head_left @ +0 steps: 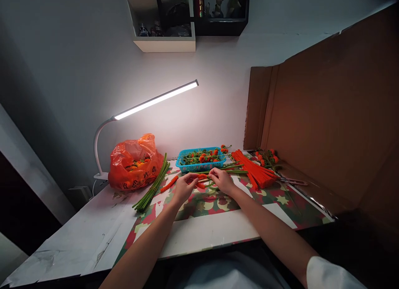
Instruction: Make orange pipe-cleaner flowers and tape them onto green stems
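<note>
Over the middle of the table, my left hand (185, 187) pinches an orange coiled pipe cleaner (202, 177) by its left end. My right hand (221, 181) is closed in a pinch at the right end of the same piece. Just below it, partly behind the fingers, lies another short orange piece (200, 186). To the left of my left hand rests an orange coiled strip (170, 184). A tied bundle of green stems (152, 188) lies farther left. Right of my right hand is a thick bundle of orange pipe cleaners (257, 173).
Behind my hands stands a blue basket (186, 169) of orange flowers with green stems. An orange plastic bag (120, 176) and a lit desk lamp (156, 100) are at the left. Scissors (294, 181), more orange flowers (262, 158) and a tall cardboard panel (321, 114) bound the right side.
</note>
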Action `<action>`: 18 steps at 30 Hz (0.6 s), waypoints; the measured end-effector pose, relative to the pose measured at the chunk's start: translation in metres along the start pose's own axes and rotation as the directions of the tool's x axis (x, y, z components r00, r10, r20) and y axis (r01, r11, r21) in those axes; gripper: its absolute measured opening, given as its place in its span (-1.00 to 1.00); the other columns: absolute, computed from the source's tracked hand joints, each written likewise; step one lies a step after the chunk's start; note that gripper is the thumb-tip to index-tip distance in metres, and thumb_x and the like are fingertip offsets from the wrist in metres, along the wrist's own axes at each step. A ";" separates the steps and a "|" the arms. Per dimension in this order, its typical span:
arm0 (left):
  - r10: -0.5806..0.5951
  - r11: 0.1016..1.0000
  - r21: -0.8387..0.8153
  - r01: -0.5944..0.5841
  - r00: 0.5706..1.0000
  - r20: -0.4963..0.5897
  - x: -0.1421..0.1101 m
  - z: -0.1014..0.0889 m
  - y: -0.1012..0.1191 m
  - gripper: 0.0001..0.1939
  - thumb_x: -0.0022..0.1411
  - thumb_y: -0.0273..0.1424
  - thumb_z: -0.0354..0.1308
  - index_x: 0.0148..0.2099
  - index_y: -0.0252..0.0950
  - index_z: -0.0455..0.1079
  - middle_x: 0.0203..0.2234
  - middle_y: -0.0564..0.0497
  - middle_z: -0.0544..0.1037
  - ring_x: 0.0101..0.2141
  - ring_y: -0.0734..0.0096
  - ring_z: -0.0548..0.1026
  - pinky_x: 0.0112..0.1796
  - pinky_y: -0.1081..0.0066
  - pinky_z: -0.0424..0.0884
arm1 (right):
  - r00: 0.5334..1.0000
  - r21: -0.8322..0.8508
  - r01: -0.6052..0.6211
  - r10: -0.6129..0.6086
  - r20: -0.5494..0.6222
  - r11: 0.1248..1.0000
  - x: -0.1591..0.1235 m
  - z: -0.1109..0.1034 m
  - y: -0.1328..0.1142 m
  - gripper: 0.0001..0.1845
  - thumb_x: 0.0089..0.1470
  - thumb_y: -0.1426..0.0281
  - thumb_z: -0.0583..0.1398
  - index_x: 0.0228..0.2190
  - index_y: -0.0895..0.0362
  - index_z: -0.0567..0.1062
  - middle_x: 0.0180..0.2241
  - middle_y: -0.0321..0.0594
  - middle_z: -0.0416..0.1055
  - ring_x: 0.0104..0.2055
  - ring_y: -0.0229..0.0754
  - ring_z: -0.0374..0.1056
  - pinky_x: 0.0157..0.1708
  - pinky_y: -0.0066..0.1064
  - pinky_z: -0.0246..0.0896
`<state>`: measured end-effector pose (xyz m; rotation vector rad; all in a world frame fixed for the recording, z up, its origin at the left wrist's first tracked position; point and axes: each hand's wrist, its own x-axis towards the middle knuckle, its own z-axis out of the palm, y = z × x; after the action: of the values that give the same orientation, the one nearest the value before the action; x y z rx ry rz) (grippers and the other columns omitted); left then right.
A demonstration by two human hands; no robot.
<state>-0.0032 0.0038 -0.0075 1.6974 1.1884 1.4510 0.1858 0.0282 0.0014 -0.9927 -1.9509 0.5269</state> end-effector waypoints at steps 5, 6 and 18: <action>0.078 0.988 0.132 -0.085 0.995 0.058 0.000 -0.003 0.001 -0.80 0.08 -0.30 0.16 -0.28 -0.31 0.48 -0.49 -0.03 0.59 -0.48 0.34 0.54 -0.50 0.46 0.42 | 0.999 -0.100 0.026 -0.023 0.034 0.995 -0.001 -0.005 -0.005 -0.83 0.11 0.34 0.05 -0.44 0.11 0.39 -0.62 -0.36 0.27 -0.59 -0.31 0.13 -0.56 -0.50 -0.15; 0.095 0.980 0.167 -0.105 0.993 0.067 0.000 -0.004 0.002 -0.81 0.09 -0.32 0.16 -0.28 -0.30 0.48 -0.48 -0.03 0.60 -0.47 0.34 0.55 -0.49 0.47 0.42 | 0.999 -0.113 0.028 -0.024 0.038 0.993 -0.002 -0.005 -0.006 -0.83 0.11 0.34 0.05 -0.43 0.11 0.40 -0.62 -0.36 0.27 -0.59 -0.31 0.13 -0.56 -0.50 -0.15; 0.049 0.996 0.072 -0.052 0.998 0.040 -0.002 -0.001 0.011 -0.71 0.02 -0.26 0.25 -0.21 -0.30 0.47 -0.45 -0.05 0.60 -0.44 0.30 0.55 -0.47 0.44 0.44 | 0.998 0.039 0.069 -0.069 -0.011 0.997 -0.002 -0.001 -0.005 -0.82 0.11 0.31 0.05 -0.43 0.12 0.37 -0.61 -0.38 0.24 -0.59 -0.32 0.12 -0.55 -0.50 -0.07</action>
<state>-0.0015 -0.0028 0.0012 1.8084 1.1992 1.4136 0.1853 0.0235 0.0042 -0.8981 -1.9512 0.5189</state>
